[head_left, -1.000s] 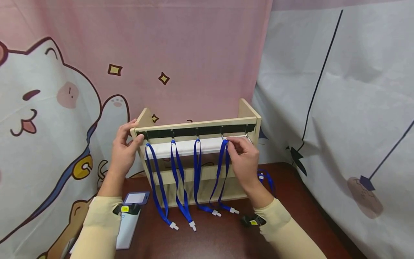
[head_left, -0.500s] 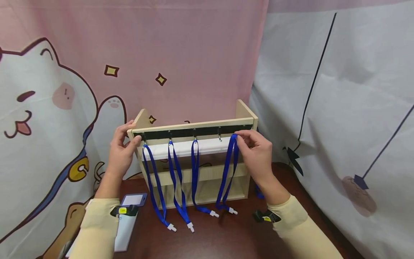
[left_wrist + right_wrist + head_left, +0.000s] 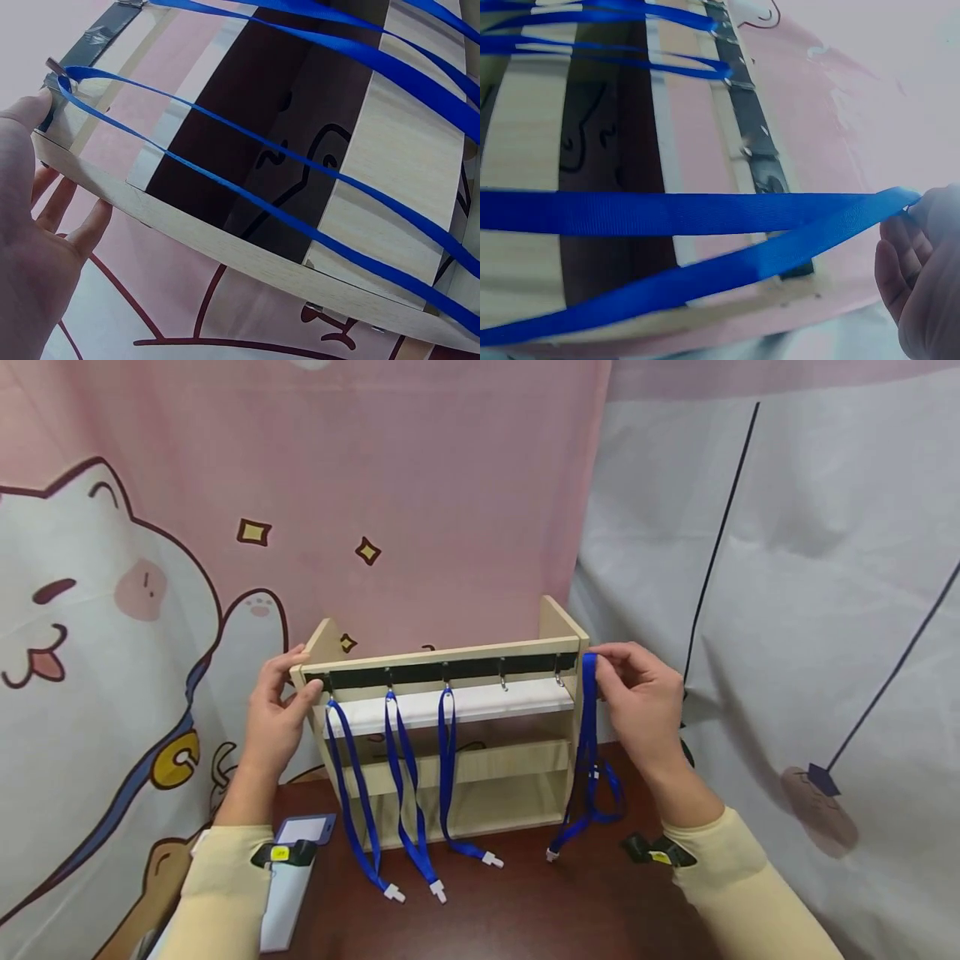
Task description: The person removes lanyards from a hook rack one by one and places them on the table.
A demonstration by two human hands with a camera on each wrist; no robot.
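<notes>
Head view: right hand (image 3: 641, 702) pinches a flat blue lanyard (image 3: 588, 706), left hand (image 3: 279, 714) grips rack (image 3: 517, 764).

A blue lanyard (image 3: 589, 706) dangles, pinched in the right hand (image 3: 647, 697), beside the wooden rack (image 3: 510, 763).

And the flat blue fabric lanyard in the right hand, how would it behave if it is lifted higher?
Probably floppy: this blue lanyard hangs as two limp strands from the right hand. It seems light, since a fingertip pinch holds it. The small white clip, apparently at its lower end, may swing.
</notes>
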